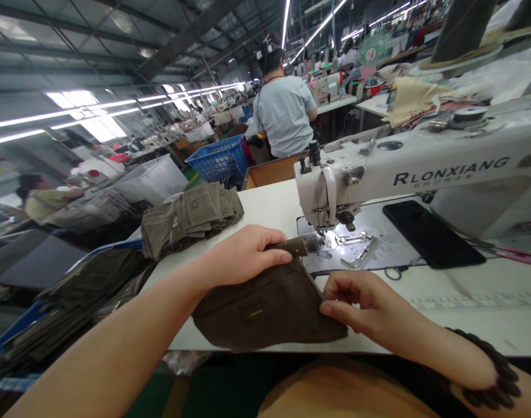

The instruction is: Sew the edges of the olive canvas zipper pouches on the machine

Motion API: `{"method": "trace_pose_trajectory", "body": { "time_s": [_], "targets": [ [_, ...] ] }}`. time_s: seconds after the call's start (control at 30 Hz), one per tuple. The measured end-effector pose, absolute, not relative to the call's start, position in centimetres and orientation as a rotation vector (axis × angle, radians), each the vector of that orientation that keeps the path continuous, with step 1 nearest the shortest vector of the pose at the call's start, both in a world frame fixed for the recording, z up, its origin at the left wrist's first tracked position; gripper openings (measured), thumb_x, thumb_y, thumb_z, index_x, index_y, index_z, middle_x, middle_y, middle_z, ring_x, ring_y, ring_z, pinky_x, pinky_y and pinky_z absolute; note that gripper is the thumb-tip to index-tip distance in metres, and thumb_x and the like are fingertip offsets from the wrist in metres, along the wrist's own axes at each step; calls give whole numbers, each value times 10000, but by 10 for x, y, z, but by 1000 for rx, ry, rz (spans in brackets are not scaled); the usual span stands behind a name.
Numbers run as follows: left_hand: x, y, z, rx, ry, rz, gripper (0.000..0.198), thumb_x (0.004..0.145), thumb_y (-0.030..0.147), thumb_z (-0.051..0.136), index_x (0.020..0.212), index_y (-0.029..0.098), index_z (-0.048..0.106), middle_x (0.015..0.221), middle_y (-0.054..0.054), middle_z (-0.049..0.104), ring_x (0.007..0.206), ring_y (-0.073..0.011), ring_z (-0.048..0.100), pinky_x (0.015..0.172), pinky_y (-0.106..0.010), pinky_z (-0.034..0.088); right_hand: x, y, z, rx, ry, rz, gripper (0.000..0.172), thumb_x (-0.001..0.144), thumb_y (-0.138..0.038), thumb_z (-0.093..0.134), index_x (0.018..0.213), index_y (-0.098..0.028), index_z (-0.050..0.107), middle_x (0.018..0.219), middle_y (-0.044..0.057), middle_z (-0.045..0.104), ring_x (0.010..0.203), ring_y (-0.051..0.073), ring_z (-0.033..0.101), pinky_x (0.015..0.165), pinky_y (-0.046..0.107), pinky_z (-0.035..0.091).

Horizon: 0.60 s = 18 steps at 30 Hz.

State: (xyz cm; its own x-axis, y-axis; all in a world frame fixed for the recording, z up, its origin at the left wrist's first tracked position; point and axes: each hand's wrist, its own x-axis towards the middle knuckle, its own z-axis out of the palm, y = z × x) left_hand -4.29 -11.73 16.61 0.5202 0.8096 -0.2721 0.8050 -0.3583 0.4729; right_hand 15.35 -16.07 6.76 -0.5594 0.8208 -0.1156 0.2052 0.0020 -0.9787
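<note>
A dark olive fabric panel [265, 316] with a small gold-lettered patch lies across the front edge of the white sewing table. My left hand [252, 252] grips its upper part, thumb on top, where a rolled or folded strip [297, 247] points toward the needle area. At the panel's right edge, my right hand [352, 302] pinches the fabric between thumb and fingers. Just beyond stands a white sewing machine [404, 165], its presser foot [321, 232] close to the strip's end. Whether the strip is under the foot is not clear; it appears short of it.
A stack of olive pieces [191, 215] sits on the table's left. More lie in a blue crate [13, 342] beside it. A phone [430, 232], a metal guide [360, 252] and pink-handled scissors [517, 254] are at the right. A co-worker [285, 104] sits ahead, near a blue basket [217, 159].
</note>
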Motion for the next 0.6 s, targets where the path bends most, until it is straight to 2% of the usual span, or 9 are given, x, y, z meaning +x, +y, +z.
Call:
{"method": "trace_pose_trajectory", "body": {
  "time_s": [0.17,0.37,0.47,0.53,0.6],
  "targets": [
    [-40,-92,130,2198,1272,-46,168,771,282,507,769,157,619,706,15,617,684,-143,538,603,-199,358,150,-156,46,-970,-1629,1691,173,755,-194,516,838,-204,364,515,-105,387,410,52,348,382,160,255],
    [-39,-62,66,1914,1085,127,182,742,265,527,798,132,637,710,19,603,684,-135,528,641,-204,391,167,-140,17,-1069,-1760,1714,147,798,-216,456,934,-200,402,526,-100,376,389,65,370,365,170,295],
    [-40,-56,56,1860,1044,173,170,743,267,533,776,136,637,690,21,595,663,-127,521,638,-207,399,178,-129,16,-1022,-1945,1602,220,804,-135,390,1015,-197,401,656,-55,500,477,76,464,453,191,384],
    [-41,-54,53,1820,1030,178,171,741,273,539,776,139,638,694,19,603,659,-129,528,638,-214,408,183,-120,17,-918,-2187,1371,331,777,-61,374,1076,-199,407,807,-8,566,614,93,530,576,225,429],
    [-42,-52,50,1764,1018,182,184,739,283,544,797,137,640,719,10,620,664,-135,542,643,-224,419,185,-112,16,-791,-2413,1043,368,775,-45,401,1111,-191,423,911,29,581,764,124,548,681,264,430]
  ]
}}
